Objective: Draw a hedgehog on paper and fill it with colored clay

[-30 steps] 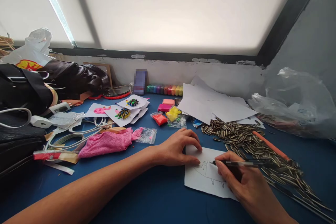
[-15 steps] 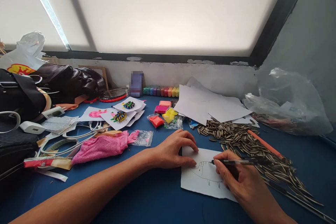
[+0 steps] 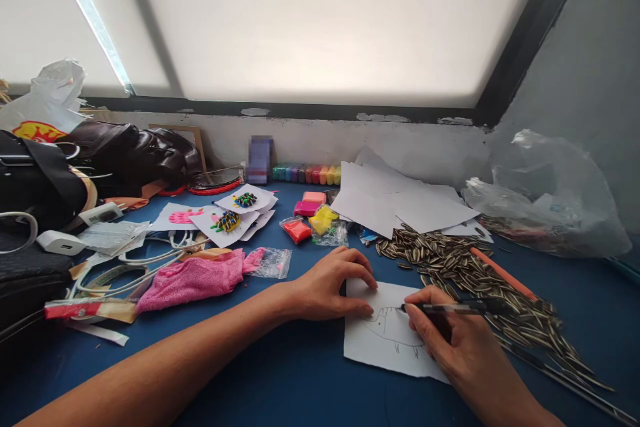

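Observation:
A white sheet of paper [image 3: 370,347] lies on the blue table, bearing a line drawing of a rounded animal with an eye dot and short legs. My left hand [image 3: 333,287] rests across the sheet's upper left edge, its fingers spread and bent, holding nothing. Between the thumb and fingers of my right hand [image 3: 460,340] is a black pen [image 3: 450,307], its tip on the drawing's upper line. My right hand covers the right part of the sheet. Beyond that hand spreads a pile of striped sunflower seeds [image 3: 480,287], with an orange stick [image 3: 503,273] lying on it.
White papers [image 3: 405,203] lie behind the seeds, beside a clear plastic bag [image 3: 555,207]. Modelling clay packets [image 3: 323,220] and a pink cloth [image 3: 195,283] are left of centre. Cables [image 3: 135,267], chargers and dark bags [image 3: 135,147] crowd the left side.
The pen tip and my right hand have shifted very slightly left along the drawing's upper line. My left hand stays in place on the paper.

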A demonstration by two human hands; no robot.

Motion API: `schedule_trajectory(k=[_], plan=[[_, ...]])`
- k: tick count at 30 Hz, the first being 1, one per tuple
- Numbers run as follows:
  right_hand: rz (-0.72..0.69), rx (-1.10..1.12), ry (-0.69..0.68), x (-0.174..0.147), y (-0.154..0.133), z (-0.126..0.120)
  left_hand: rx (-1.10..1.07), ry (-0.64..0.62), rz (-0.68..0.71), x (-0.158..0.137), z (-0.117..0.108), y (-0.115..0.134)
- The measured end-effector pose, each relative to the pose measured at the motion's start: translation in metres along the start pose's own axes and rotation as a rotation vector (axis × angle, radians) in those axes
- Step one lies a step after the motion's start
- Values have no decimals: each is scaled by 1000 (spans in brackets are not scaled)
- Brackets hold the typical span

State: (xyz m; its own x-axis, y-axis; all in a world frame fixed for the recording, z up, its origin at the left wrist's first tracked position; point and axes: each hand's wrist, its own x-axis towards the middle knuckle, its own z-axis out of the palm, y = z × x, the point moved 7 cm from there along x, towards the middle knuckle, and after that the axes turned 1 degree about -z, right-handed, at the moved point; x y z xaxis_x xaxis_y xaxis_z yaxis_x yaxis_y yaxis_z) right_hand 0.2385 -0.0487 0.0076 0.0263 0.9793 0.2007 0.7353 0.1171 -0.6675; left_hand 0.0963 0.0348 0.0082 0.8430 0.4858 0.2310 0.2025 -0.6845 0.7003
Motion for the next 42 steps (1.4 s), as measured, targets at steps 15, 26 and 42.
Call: schedule_trajectory(k=[15, 26, 42], plan=[[-20, 3, 2, -2, 2, 1, 1, 7, 11, 0, 0, 0], [99, 18, -19, 1, 8, -2, -5, 8, 20, -1, 0, -1], [131, -45, -19, 0, 10, -3, -5, 4, 9, 0, 0, 0]])
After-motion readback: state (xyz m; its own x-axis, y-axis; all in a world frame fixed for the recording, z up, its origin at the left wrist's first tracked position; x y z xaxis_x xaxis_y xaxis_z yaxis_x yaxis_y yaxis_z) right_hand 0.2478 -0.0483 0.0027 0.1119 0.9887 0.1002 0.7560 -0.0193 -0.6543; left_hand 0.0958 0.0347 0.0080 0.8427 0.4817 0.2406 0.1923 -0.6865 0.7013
